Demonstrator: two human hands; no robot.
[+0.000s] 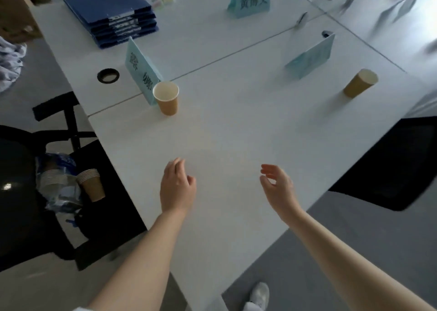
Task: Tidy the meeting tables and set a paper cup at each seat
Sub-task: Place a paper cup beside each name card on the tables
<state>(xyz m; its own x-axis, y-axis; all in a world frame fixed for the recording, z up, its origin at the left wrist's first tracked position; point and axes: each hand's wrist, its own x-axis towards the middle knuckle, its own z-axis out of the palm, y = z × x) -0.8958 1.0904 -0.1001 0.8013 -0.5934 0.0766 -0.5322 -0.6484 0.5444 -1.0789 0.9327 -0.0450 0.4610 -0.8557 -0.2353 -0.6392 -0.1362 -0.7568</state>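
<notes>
Since both cups on the desk (236, 126) already stand by name cards, the spare stack of paper cups (91, 184) matters next — upright, probably resting on the chair (21, 192) off the desk's left edge. The left hand (177, 187) is nearer; the right hand (277, 187) lies farther — both loosely curled, empty.

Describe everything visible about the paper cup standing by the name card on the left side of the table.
The paper cup is tan-brown outside and white inside, tapering toward its base, with a rolled white rim. It looks like plain paper and appears empty. It stands upright, mouth up, on the white table, right in front of a pale teal name card, whose corner it overlaps. Neither hand touches it.
</notes>
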